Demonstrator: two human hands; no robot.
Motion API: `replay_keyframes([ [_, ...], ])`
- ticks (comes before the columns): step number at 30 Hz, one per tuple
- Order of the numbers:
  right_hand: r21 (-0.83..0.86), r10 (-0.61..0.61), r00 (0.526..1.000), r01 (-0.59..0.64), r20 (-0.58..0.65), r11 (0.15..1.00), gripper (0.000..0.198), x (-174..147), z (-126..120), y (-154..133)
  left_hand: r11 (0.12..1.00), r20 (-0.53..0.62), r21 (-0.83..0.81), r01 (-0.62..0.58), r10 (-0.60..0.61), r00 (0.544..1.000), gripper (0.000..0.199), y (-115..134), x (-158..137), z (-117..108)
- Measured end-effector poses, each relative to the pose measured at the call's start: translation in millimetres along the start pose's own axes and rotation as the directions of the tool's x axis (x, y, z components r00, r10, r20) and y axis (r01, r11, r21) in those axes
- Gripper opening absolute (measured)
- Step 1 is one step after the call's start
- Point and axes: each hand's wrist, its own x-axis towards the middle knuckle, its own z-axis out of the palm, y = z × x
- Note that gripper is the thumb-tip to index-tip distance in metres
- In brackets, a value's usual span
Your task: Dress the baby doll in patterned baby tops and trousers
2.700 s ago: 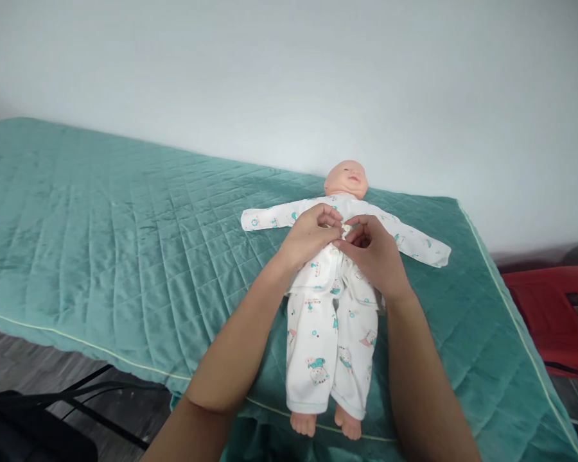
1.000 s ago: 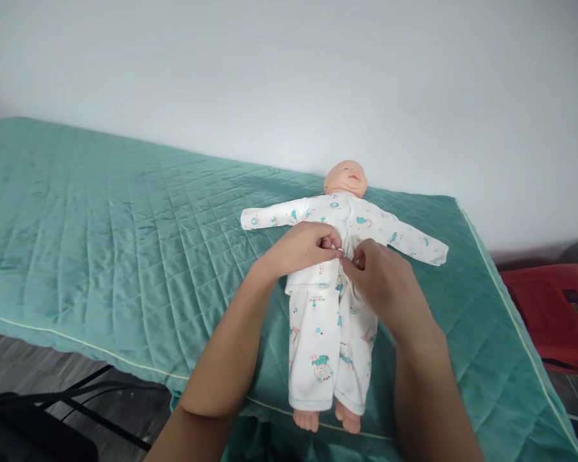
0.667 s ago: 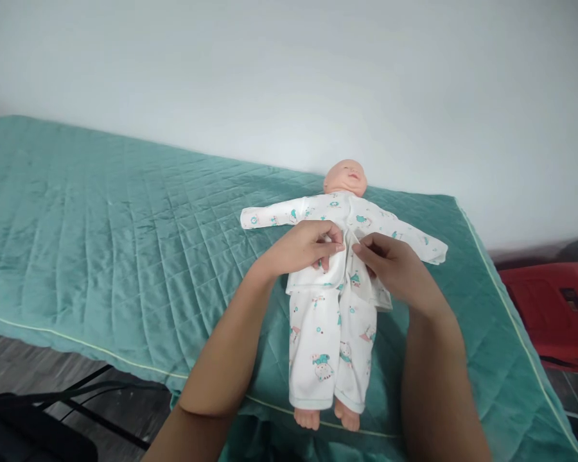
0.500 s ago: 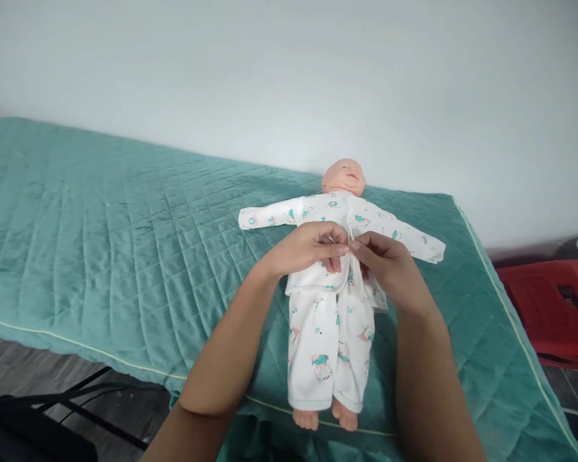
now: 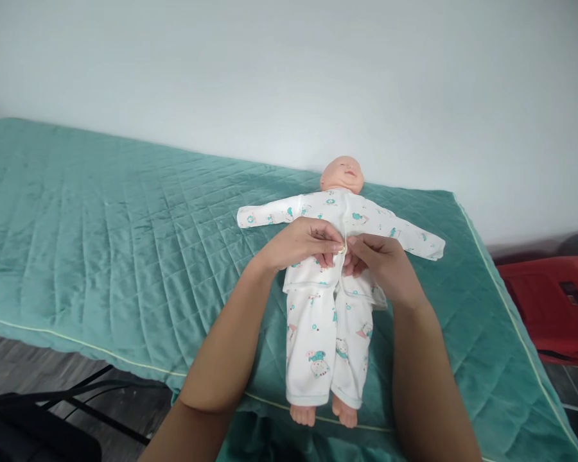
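A baby doll (image 5: 341, 173) lies on its back with its arms spread, dressed in a white printed shirt (image 5: 313, 208) and matching trousers (image 5: 311, 346). Over its belly, my left hand (image 5: 313, 242) pinches the shirt's front edge between thumb and fingertips. Close beside it, my right hand (image 5: 373, 256) pinches the opposite front edge. The fingertips of both hands nearly meet at the front opening. Below them the shirt's two lower edges hang apart. Any fastener there is too small to make out.
A green quilted cover (image 5: 125, 256) spreads under the doll, against a white wall (image 5: 270, 77). Beyond its right edge stands a red plastic object (image 5: 549, 301). A black frame (image 5: 91, 385) and a dark item (image 5: 33, 430) are at lower left.
Both hands have shifted slightly left along the shirt front, still pinching. The right front edge of the shirt now lies flatter over the belly.
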Motion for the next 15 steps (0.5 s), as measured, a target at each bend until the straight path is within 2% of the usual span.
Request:
replay_keyframes([
  [8,0.1,0.044,0.999,-0.042,-0.016,0.994,0.039,2.9,-4.9,7.3,0.997,-0.05,0.067,0.023,-0.02,0.999,0.029,1.2,-1.2,-0.3],
  [15,0.121,0.029,1.0,-0.028,-0.009,0.992,0.038,2.9,-5.9,9.2,0.985,-0.073,0.154,0.077,-0.067,0.995,0.013,8.0,-5.3,2.1],
])
